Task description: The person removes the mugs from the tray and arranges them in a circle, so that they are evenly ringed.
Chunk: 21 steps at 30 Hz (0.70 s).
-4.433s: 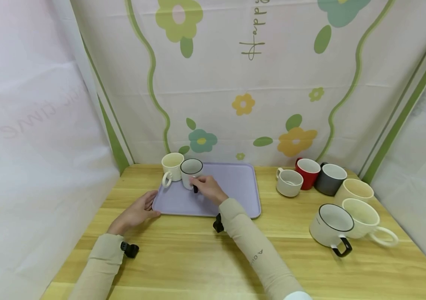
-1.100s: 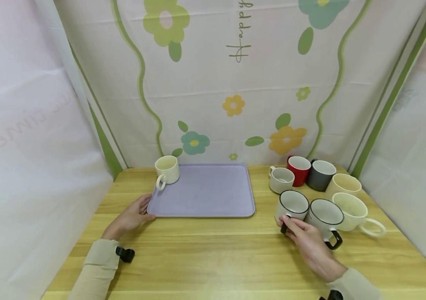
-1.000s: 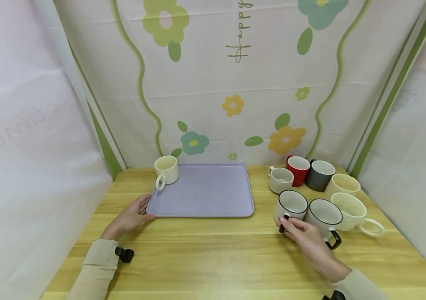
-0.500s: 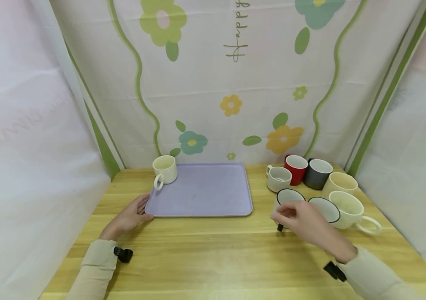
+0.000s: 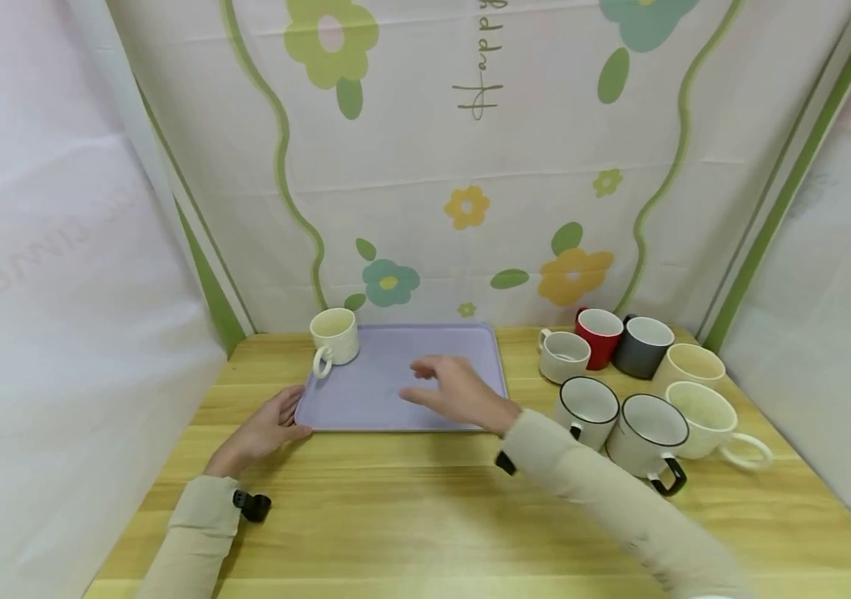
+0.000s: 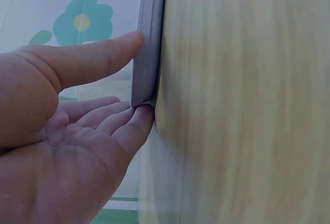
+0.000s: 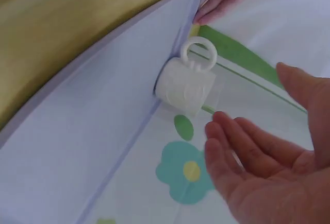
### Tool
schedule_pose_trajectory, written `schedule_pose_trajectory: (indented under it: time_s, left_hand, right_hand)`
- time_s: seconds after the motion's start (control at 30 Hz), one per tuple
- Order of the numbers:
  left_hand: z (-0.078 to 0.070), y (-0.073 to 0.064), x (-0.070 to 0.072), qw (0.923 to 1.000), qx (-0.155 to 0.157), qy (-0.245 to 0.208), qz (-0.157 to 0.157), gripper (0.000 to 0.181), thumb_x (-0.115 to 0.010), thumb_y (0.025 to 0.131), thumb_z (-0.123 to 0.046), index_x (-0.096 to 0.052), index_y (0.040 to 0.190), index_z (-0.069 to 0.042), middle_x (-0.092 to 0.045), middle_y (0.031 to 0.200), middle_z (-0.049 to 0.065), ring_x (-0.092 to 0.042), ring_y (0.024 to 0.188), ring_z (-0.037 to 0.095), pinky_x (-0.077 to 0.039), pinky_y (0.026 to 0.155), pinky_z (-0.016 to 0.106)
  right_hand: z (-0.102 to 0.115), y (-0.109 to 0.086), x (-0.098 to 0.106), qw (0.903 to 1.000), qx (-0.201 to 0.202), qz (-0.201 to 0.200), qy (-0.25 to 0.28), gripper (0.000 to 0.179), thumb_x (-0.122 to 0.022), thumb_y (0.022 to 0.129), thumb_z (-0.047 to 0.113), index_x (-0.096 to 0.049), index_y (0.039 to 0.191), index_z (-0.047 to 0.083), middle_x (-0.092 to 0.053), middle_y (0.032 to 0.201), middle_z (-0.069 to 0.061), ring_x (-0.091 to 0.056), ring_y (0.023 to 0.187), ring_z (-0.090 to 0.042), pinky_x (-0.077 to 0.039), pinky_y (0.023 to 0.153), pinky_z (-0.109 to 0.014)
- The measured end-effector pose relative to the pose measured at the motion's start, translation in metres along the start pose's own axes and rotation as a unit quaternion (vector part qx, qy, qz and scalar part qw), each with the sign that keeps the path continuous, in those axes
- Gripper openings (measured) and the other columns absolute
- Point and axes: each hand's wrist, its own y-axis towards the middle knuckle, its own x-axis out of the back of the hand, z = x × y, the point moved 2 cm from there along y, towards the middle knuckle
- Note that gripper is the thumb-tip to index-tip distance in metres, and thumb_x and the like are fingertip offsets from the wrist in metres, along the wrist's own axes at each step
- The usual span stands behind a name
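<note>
My left hand [image 5: 264,428] holds the near left corner of a lilac tray [image 5: 380,403]. In the left wrist view its thumb [image 6: 103,56] lies on one edge and the fingertips meet the corner. My right hand [image 5: 462,391] hovers over the tray's middle, holding nothing, with thumb and fingers spread apart. A cream mug [image 5: 337,339] stands upright at the tray's far left corner, handle toward the front left. The right wrist view shows this mug [image 7: 183,87] beyond the right fingertips.
Right of the tray stand two white mugs with black rims, one smaller [image 5: 585,403] and one larger [image 5: 642,441]. Behind and beside them are a small pale cup [image 5: 563,358], a red mug [image 5: 599,341], a dark grey mug [image 5: 642,349] and two cream mugs. A flowered cloth hangs behind.
The smaller black-rimmed mug went from the tray to the right-hand group. My right hand let go of its handle and swung left over the tray. The left hand stays at the corner.
</note>
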Motion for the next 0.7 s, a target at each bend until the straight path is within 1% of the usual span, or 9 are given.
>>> schedule_pose_trajectory:
  time_s: [0.1, 0.2, 0.27, 0.33, 0.37, 0.43, 0.53, 0.63, 0.7]
  left_hand:
    - [-0.001, 0.000, 0.000, 1.0000, -0.002, 0.003, 0.003, 0.089, -0.068, 0.103, -0.009, -0.008, 0.167, 0.006, -0.007, 0.174, 0.032, -0.014, 0.161, 0.050, -0.021, 0.131, 0.060]
    - [-0.001, 0.000, 0.001, 1.0000, -0.001, 0.003, 0.001, 0.088, -0.068, 0.103, -0.008, -0.009, 0.167, 0.005, -0.009, 0.174, 0.031, -0.015, 0.161, 0.050, -0.021, 0.131, 0.060]
    - [-0.002, 0.001, 0.002, 1.0000, -0.007, 0.002, 0.003, 0.087, -0.067, 0.103, -0.008, -0.008, 0.167, 0.007, -0.008, 0.174, 0.032, -0.014, 0.161, 0.051, -0.021, 0.131, 0.061]
    - [-0.003, 0.001, 0.003, 0.9999, -0.011, -0.003, 0.000, 0.086, -0.066, 0.104, -0.007, -0.009, 0.166, 0.007, -0.009, 0.174, 0.032, -0.014, 0.161, 0.051, -0.020, 0.132, 0.062]
    - [-0.004, 0.001, 0.003, 0.9998, -0.017, -0.001, 0.003, 0.086, -0.065, 0.104, -0.006, -0.008, 0.166, 0.009, -0.008, 0.173, 0.034, -0.013, 0.160, 0.053, -0.020, 0.131, 0.064]
    - [-0.003, 0.000, 0.004, 0.9997, -0.024, 0.003, 0.004, 0.086, -0.066, 0.103, -0.005, -0.008, 0.165, 0.011, -0.008, 0.172, 0.036, -0.014, 0.159, 0.054, -0.021, 0.130, 0.065]
    - [-0.002, 0.001, 0.004, 0.9995, -0.030, 0.006, 0.006, 0.087, -0.067, 0.102, -0.004, -0.009, 0.164, 0.013, -0.010, 0.171, 0.037, -0.016, 0.158, 0.055, -0.023, 0.130, 0.064]
    - [0.001, 0.003, 0.003, 0.9995, -0.030, 0.006, 0.004, 0.087, -0.069, 0.101, -0.005, -0.010, 0.164, 0.012, -0.012, 0.172, 0.036, -0.018, 0.159, 0.054, -0.024, 0.130, 0.062]
    - [0.002, 0.003, 0.002, 0.9996, -0.029, 0.005, 0.003, 0.088, -0.069, 0.101, -0.005, -0.010, 0.164, 0.012, -0.012, 0.172, 0.036, -0.018, 0.159, 0.054, -0.024, 0.130, 0.062]
  right_hand:
    - [0.006, 0.036, -0.021, 0.9992, -0.007, 0.015, 0.038, 0.057, -0.072, 0.101, 0.043, -0.064, 0.144, 0.006, -0.072, 0.139, -0.014, -0.068, 0.128, -0.029, -0.058, 0.110, -0.044]
    - [0.015, 0.066, -0.043, 0.9945, -0.031, 0.020, 0.098, 0.058, -0.071, 0.101, 0.045, -0.064, 0.145, 0.009, -0.073, 0.137, -0.009, -0.069, 0.127, -0.027, -0.059, 0.108, -0.042]
    - [0.020, 0.083, -0.059, 0.9880, -0.049, 0.018, 0.145, 0.061, -0.070, 0.100, 0.048, -0.063, 0.147, 0.010, -0.074, 0.137, -0.007, -0.069, 0.128, -0.025, -0.059, 0.108, -0.042]
    - [0.025, 0.096, -0.077, 0.9779, -0.061, 0.017, 0.199, 0.063, -0.068, 0.101, 0.049, -0.061, 0.149, 0.010, -0.072, 0.140, -0.006, -0.067, 0.131, -0.025, -0.058, 0.110, -0.043]
    - [0.027, 0.102, -0.086, 0.9721, -0.066, 0.017, 0.224, 0.063, -0.068, 0.101, 0.049, -0.060, 0.150, 0.009, -0.071, 0.142, -0.007, -0.066, 0.133, -0.026, -0.057, 0.112, -0.044]
    - [0.030, 0.111, -0.104, 0.9595, -0.074, 0.018, 0.271, 0.063, -0.067, 0.102, 0.049, -0.059, 0.150, 0.008, -0.068, 0.145, -0.010, -0.064, 0.136, -0.027, -0.055, 0.114, -0.047]
    - [0.033, 0.118, -0.127, 0.9383, -0.096, 0.015, 0.332, 0.066, -0.068, 0.102, 0.049, -0.056, 0.153, 0.009, -0.062, 0.152, -0.011, -0.059, 0.142, -0.028, -0.051, 0.119, -0.048]
    - [0.034, 0.121, -0.142, 0.9245, -0.110, 0.013, 0.365, 0.064, -0.069, 0.102, 0.049, -0.056, 0.154, 0.014, -0.058, 0.157, -0.009, -0.055, 0.147, -0.026, -0.047, 0.124, -0.047]
    - [0.034, 0.122, -0.148, 0.9193, -0.106, 0.016, 0.379, 0.062, -0.068, 0.102, 0.047, -0.056, 0.154, 0.017, -0.057, 0.158, -0.007, -0.052, 0.149, -0.025, -0.044, 0.126, -0.046]
